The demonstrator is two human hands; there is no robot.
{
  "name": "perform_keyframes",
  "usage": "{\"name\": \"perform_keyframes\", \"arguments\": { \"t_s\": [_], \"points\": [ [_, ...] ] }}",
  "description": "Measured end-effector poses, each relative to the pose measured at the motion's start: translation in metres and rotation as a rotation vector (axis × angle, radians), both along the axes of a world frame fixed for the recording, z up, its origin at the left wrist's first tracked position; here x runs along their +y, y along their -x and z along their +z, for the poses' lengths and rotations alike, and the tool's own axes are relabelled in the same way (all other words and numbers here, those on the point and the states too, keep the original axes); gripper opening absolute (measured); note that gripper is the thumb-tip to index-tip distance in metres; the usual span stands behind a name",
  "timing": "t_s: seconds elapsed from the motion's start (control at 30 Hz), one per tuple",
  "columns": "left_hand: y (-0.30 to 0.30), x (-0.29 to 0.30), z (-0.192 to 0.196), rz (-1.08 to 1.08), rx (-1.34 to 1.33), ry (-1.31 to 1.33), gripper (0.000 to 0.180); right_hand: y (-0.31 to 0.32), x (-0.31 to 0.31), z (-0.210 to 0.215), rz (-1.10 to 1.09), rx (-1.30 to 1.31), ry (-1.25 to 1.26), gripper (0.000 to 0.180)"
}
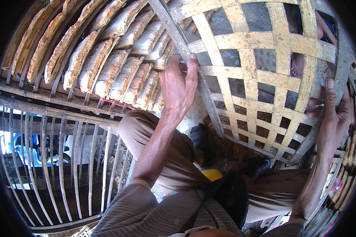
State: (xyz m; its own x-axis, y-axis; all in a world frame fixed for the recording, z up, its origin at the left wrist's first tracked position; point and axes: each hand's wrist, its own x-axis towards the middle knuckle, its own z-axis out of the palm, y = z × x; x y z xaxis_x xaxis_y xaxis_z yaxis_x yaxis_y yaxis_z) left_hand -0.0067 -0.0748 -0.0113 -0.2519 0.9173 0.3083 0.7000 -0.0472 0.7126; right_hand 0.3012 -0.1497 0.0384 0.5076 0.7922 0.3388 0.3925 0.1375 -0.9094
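Note:
A woven bamboo lattice panel (247, 41) with a grey frame stands tilted in front of my knees. My left hand (178, 85) grips its left frame bar, with the thumb and fingers on the upper part of that edge. Lower on the opposite side, my right hand (334, 112) is closed round the right frame bar, its thumb pointing up. Beside my left hand lie overlapping rows of slabs (110, 75), white on top with rough orange-brown edges, set on thin bamboo strips.
A fence of bamboo slats (77, 170) curves along the lower left, with a blue vehicle (25, 152) behind it. Red string (116, 103) lies by the slabs. Another person's bare foot (296, 65) shows through the lattice. Something yellow (212, 174) sits between my legs, above brown ground.

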Motion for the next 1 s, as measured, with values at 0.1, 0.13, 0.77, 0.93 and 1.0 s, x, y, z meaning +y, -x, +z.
{"name": "perform_keyframes", "arguments": {
  "t_s": [0.1, 0.13, 0.77, 0.93, 1.0],
  "points": [
    [-0.004, -0.001, 0.001, -0.032, -0.02, -0.059, 0.031, 0.002, 0.0, 0.0, 0.013, 0.016, 0.011, 0.038],
    [-0.003, -0.001, 0.0, -0.035, 0.003, -0.058, 0.031, 0.004, 0.0, 0.001, 0.015, 0.021, 0.014, 0.038],
    [-0.002, 0.0, -0.013, -0.232, -0.051, -0.101, 0.059, 0.008, -0.006, -0.005, -0.028, -0.114, -0.03, 0.038],
    [-0.005, -0.003, -0.016, -0.271, 0.009, -0.193, 0.063, 0.006, -0.007, -0.009, -0.033, -0.06, -0.05, 0.038],
    [-0.004, 0.0, -0.02, -0.296, 0.003, -0.215, 0.067, 0.005, -0.007, -0.011, -0.018, -0.047, -0.07, 0.037]
  ]
}}
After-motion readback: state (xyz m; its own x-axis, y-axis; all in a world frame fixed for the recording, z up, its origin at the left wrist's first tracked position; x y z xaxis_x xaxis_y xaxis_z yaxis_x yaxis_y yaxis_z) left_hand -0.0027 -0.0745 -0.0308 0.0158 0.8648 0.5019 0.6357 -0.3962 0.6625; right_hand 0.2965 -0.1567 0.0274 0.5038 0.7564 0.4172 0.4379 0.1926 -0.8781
